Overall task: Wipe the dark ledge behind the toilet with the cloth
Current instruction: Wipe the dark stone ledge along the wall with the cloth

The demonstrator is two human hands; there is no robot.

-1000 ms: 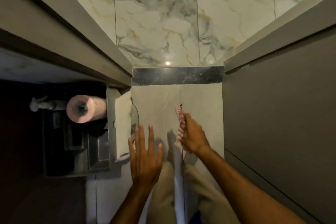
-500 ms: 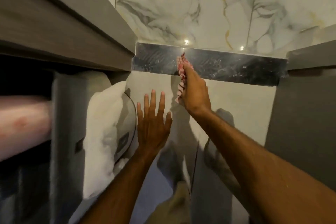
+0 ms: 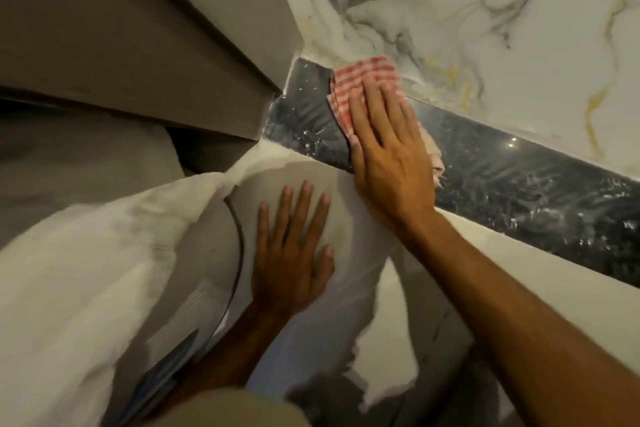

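Note:
A dark speckled ledge (image 3: 519, 191) runs from the upper middle down to the right edge, below the marble wall. A red-and-white checked cloth (image 3: 363, 78) lies flat on the ledge's left part. My right hand (image 3: 388, 156) presses down on the cloth with fingers spread flat, covering its lower half. My left hand (image 3: 291, 253) rests flat with fingers apart on the pale wall panel below the ledge and holds nothing.
A grey-brown partition (image 3: 138, 45) closes off the left side and meets the ledge's left end. A white crumpled paper sheet (image 3: 86, 270) hangs at the lower left over a round plate. The marble tile wall (image 3: 485, 10) rises behind the ledge.
My right hand went from holding the bunched cloth upright at the ledge's edge to pressing it spread flat on the ledge. The camera moved closer and tilted; my left hand stays on the panel.

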